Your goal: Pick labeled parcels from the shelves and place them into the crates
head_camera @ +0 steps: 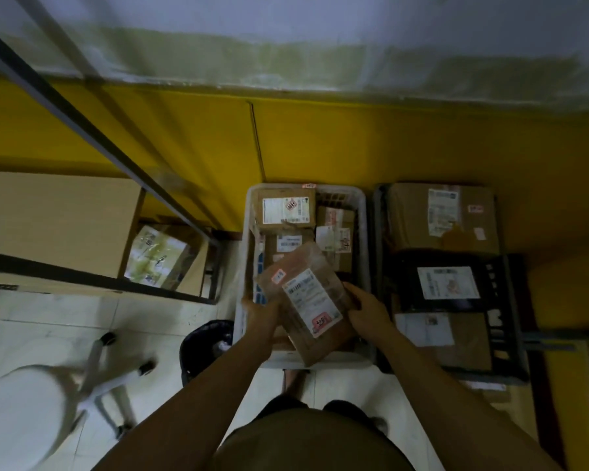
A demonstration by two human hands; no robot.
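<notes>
Two hands hold one brown parcel (298, 266) over the near half of the white crate (368, 232): the left hand (264, 311) grips its near left edge with the fingers tucked beneath, and the right hand (366, 309) clasps its right edge, fingers curled against the side. That parcel is tilted, its far end pointing toward the middle of the crate, and it bears a white shipping label (312, 297) with a pink sticker at the label's near end. Inside the white crate lie several cardboard boxes, among them a labeled box (284, 207) at the far left and a second box (335, 229) at the far right. Just beside it on the right stands a dark crate (510, 317), filled with a large cardboard box (442, 215) at the far end and a black parcel (447, 283) with a white label in the middle. Left of the crates a metal shelf frame (92, 130) rises, with a green-printed box (157, 256) on its low shelf. A black bin (203, 345) stands on the pale tiled floor (150, 317) by the white crate's near left corner, and a blurred white stool (24, 409) sits at the near left, before a yellow wall (320, 141)
</notes>
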